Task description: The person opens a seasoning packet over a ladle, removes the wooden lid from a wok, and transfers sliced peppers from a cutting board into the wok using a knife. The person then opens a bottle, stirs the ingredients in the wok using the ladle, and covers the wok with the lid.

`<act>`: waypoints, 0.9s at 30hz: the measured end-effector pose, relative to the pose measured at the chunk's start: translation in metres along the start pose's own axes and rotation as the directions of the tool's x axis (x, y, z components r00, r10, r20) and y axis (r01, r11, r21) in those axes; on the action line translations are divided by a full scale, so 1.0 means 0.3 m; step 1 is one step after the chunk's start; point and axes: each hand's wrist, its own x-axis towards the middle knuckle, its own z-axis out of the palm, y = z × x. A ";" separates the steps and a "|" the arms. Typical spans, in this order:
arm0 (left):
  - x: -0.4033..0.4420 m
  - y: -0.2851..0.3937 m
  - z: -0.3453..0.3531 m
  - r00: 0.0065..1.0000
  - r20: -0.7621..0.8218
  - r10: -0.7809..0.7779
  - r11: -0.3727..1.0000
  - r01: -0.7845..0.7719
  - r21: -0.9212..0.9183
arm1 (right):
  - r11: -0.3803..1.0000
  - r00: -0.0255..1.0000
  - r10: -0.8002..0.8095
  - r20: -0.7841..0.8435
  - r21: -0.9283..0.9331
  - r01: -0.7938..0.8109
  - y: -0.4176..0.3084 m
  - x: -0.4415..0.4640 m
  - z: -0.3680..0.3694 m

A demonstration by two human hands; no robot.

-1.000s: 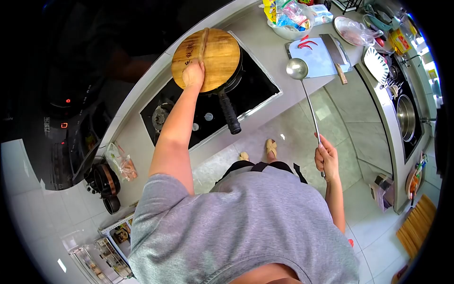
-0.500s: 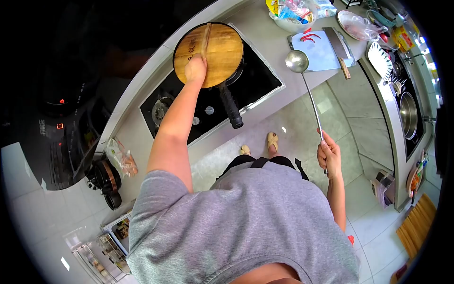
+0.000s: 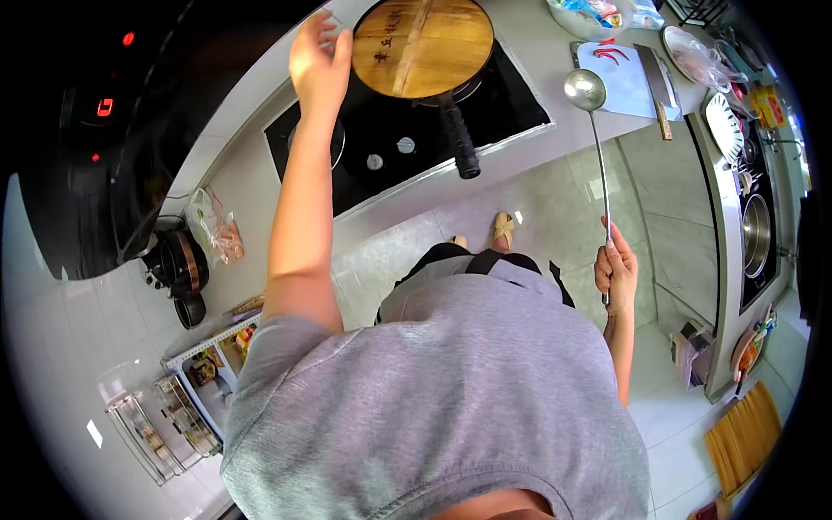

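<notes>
A round wooden lid (image 3: 446,48) covers the pan on the black stove (image 3: 390,165), and the pan's dark handle (image 3: 458,139) points toward me. Left of the lid, my left hand (image 3: 319,65) is raised with its fingers apart, holding nothing. My right hand (image 3: 616,270) is wrapped round the lower end of a long metal ladle (image 3: 601,152). The ladle's bowl is up, beside the near left corner of a pale blue cutting board (image 3: 617,82). What is under the lid is hidden.
Red chilies (image 3: 611,54) and a cleaver (image 3: 652,76) lie on the board. Behind are a bowl of packets (image 3: 589,22) and a plate with a plastic bag (image 3: 689,56). A sink (image 3: 757,234) is at the right. A bagged item (image 3: 217,227) lies on the left counter.
My left hand has let go of the lid's wooden bar and moved left, its fingers opening. The view has shifted, so stove and board appear higher and further right. My right hand still holds the ladle.
</notes>
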 end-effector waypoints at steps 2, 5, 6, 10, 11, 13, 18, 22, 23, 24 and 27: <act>-0.128 0.002 -0.095 0.992 -0.062 -0.109 0.984 0.098 -0.150 | 1.000 1.000 -0.014 -0.004 -0.006 0.014 0.028 -0.027 0.024; -0.423 -0.162 -0.124 0.927 0.120 -0.356 0.877 0.375 -0.299 | 0.999 0.999 -0.039 -0.026 0.002 0.039 0.070 -0.085 0.073; -0.532 -0.182 -0.123 0.873 0.227 -0.431 0.765 0.487 -0.422 | 0.999 0.998 -0.044 -0.033 0.015 0.044 0.086 -0.106 0.094; -0.951 -0.257 -0.082 0.773 0.512 -0.374 0.837 0.519 -0.172 | 0.993 0.996 -0.052 -0.067 0.102 0.059 0.191 -0.190 0.164; -1.013 -0.221 -0.085 0.737 0.559 -0.380 0.846 0.521 -0.112 | 0.989 0.995 -0.035 -0.095 0.138 0.048 0.217 -0.212 0.188; -1.073 -0.156 -0.122 0.661 0.675 -0.327 0.832 0.540 -0.125 | 0.983 0.990 -0.014 -0.138 0.181 0.039 0.275 -0.263 0.233; -1.140 -0.184 -0.160 0.584 0.773 -0.248 0.833 0.536 -0.137 | 0.908 0.982 0.037 -0.185 0.416 0.044 0.431 -0.391 0.291; -1.141 -0.235 -0.142 0.626 0.753 -0.202 0.880 0.454 -0.141 | 0.918 0.963 0.013 -0.270 0.385 0.095 0.533 -0.512 0.327; -1.128 -0.245 -0.127 0.622 0.761 -0.187 0.887 0.440 -0.142 | 0.919 0.955 0.008 -0.296 0.379 0.110 0.555 -0.536 0.332; -1.114 -0.251 -0.114 0.654 0.730 -0.199 0.899 0.418 -0.130 | 0.920 0.948 0.005 -0.320 0.372 0.121 0.575 -0.562 0.332; -1.060 -0.270 -0.052 0.718 0.653 -0.242 0.895 0.426 -0.136 | 0.909 0.935 0.023 -0.354 0.397 0.128 0.633 -0.614 0.319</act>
